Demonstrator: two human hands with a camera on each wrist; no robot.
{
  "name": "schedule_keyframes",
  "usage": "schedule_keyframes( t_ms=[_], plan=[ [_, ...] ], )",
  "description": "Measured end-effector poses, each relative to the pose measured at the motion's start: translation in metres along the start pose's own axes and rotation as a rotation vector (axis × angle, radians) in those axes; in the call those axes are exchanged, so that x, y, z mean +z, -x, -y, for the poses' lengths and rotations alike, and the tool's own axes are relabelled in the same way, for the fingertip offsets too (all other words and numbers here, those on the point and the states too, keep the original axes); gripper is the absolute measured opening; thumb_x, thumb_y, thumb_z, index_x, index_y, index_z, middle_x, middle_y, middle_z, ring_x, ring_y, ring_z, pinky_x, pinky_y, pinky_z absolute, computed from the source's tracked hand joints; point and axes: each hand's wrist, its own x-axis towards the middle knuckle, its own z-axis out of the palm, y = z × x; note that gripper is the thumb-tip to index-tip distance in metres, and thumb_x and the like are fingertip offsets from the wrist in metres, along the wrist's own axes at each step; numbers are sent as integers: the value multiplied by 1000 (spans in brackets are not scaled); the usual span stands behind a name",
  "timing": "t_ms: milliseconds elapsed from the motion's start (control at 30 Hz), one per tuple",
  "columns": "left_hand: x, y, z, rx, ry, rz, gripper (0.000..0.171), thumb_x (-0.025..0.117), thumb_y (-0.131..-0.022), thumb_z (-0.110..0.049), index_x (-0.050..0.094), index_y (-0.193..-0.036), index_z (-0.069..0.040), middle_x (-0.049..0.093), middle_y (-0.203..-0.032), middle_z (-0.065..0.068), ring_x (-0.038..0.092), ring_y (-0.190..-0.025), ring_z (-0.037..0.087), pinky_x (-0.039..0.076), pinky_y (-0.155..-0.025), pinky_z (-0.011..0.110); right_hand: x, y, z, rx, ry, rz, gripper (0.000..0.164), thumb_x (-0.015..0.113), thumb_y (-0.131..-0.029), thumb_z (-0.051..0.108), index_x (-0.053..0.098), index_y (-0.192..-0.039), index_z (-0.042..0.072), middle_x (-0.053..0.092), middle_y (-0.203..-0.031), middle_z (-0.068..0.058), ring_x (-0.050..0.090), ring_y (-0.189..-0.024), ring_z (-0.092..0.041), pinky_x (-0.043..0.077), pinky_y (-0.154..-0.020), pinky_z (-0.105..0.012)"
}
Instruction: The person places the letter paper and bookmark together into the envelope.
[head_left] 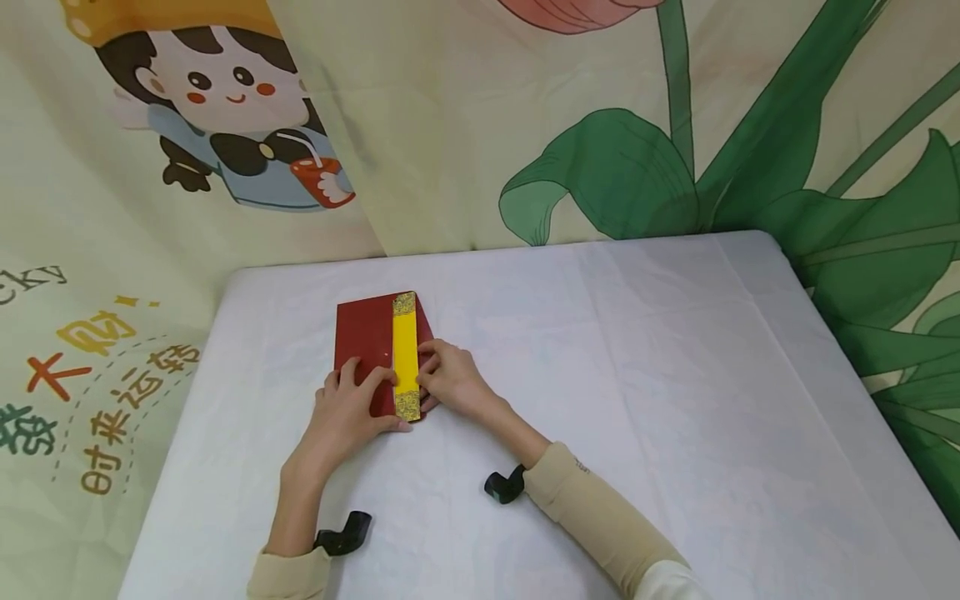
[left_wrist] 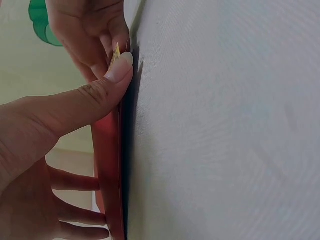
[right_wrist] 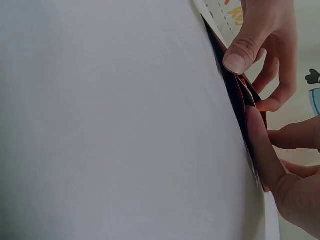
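Observation:
A flat red cardboard folder [head_left: 364,329] with a yellow band [head_left: 405,343] lies on the white table. Gold patterned ends finish the band. My left hand [head_left: 345,412] holds the folder at its near edge, thumb against that edge by the band, other fingers on the red face. From the right, my right hand [head_left: 453,382] pinches the folder's side edge beside the band. In the right wrist view, the right thumb [right_wrist: 261,142] sits at a dark gap between layers of the edge. What lies inside the layers is hidden.
A white cloth covers the table [head_left: 600,375]. Behind it hangs a printed curtain [head_left: 442,125] with a cartoon figure and green leaves. Black curved pieces [head_left: 347,533] stick out by both wrists, near the beige sleeves [head_left: 600,521].

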Motion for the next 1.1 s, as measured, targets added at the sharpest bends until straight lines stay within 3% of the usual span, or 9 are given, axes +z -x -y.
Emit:
schedule_keyframes(
  t_ms=[233, 500, 1100],
  plan=[
    [0, 0, 1, 6, 4, -5, 65, 90, -77, -40, 59, -129, -17, 29, -154, 37, 25, -137, 65, 27, -108, 80, 6, -2, 1, -23, 1, -8, 47, 64, -96, -5, 51, -142, -5, 67, -89, -11, 71, -62, -18, 61, -56, -29],
    [0, 0, 3, 17, 9, -6, 67, 90, -77, -42, 58, -131, -16, 29, -153, 37, 25, -136, 65, 27, -107, 79, 11, -3, 3, -49, 31, -89, 40, 64, -95, -4, 58, -135, -6, 67, -92, -11, 71, -58, -19, 59, -55, -24],
    [-1, 1, 2, 22, -4, -2, 72, 90, -78, -39, 56, -136, -14, 30, -152, 37, 26, -138, 63, 28, -107, 78, 24, -8, 5, -67, 15, -94, 42, 67, -94, -5, 58, -135, -8, 67, -94, -12, 70, -66, -15, 59, -55, -24]
  ],
)
